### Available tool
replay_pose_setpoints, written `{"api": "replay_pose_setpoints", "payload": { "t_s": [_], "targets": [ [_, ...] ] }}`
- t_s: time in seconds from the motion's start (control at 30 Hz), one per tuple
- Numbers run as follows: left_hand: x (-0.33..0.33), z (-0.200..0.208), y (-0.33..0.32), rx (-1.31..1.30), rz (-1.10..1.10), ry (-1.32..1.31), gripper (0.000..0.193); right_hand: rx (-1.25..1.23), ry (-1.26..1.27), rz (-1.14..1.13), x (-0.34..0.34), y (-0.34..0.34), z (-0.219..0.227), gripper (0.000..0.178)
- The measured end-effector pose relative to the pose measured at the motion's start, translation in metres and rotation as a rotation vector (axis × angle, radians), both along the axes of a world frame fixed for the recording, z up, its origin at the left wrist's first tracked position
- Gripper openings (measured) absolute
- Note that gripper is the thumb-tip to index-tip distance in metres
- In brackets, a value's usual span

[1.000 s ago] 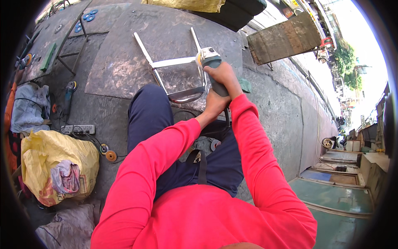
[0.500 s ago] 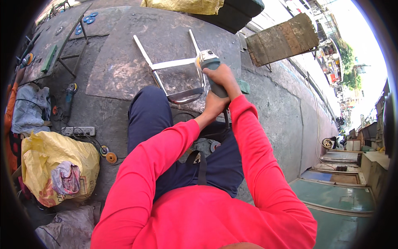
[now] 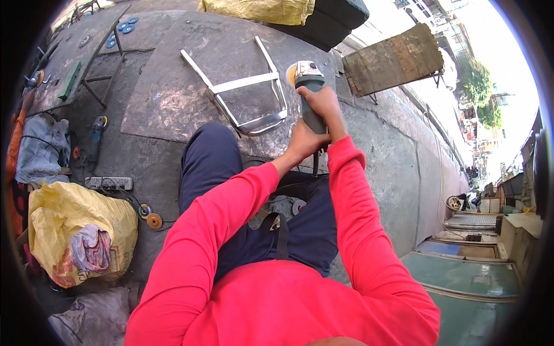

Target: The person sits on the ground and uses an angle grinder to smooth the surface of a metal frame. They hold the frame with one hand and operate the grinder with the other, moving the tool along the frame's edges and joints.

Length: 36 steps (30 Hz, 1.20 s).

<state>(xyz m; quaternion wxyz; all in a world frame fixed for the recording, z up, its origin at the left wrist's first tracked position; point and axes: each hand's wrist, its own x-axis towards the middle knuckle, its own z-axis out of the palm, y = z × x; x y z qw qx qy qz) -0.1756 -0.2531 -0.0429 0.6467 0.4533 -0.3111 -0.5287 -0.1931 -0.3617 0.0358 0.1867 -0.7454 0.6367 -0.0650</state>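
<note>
An angle grinder (image 3: 310,92) with a grey-green body and silver head is gripped by both my hands. My right hand (image 3: 326,108) wraps round its upper body, near the head. Lower down, my left hand (image 3: 304,142) closes round the rear of the body, where a dark cord hangs. The grinder's orange-yellow disc (image 3: 291,75) faces left, a small gap from the metal frame. That shiny silver frame (image 3: 242,85) lies on a worn board, with two straight legs pointing away, a flat crossbar and a curved end nearest my knees.
The worn board (image 3: 167,104) covers the ground ahead. On the left lie a second grinder (image 3: 98,137), a power strip (image 3: 108,183), loose discs (image 3: 154,221) and a yellow sack (image 3: 52,213). A low wooden bench (image 3: 398,60) stands far right, and a black box (image 3: 332,26) sits at the back.
The grinder has moved right and slightly nearer, off the frame's right leg, with both hands still on it. The frame has shifted slightly left and turned.
</note>
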Motion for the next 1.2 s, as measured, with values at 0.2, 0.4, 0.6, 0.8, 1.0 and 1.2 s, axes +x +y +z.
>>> {"api": "replay_pose_setpoints", "payload": {
  "t_s": [0.2, 0.4, 0.6, 0.8, 1.0, 1.2],
  "targets": [
    [0.024, -0.008, -0.025, 0.123, 0.034, -0.03, 0.036, 0.103, -0.045, 0.034, 0.029, -0.033, -0.019, 0.076],
    [0.029, -0.019, -0.03, 0.194, 0.043, 0.034, 0.042, 0.144, -0.002, 0.031, 0.042, -0.04, -0.027, 0.078],
    [0.03, -0.021, -0.027, 0.201, 0.108, 0.104, 0.041, 0.121, 0.094, 0.16, 0.056, -0.032, -0.025, 0.079],
    [0.039, -0.018, 0.003, 0.176, 0.264, 0.064, 0.03, 0.188, 0.109, 0.312, 0.084, -0.002, -0.025, 0.079],
    [0.052, -0.012, 0.035, 0.163, 0.384, 0.205, 0.034, 0.194, 0.032, 0.475, 0.111, 0.037, -0.022, 0.07],
    [0.053, -0.007, 0.051, 0.064, 0.512, 0.325, 0.039, 0.178, 0.009, 0.619, 0.123, 0.056, -0.026, 0.067]
  ]
}}
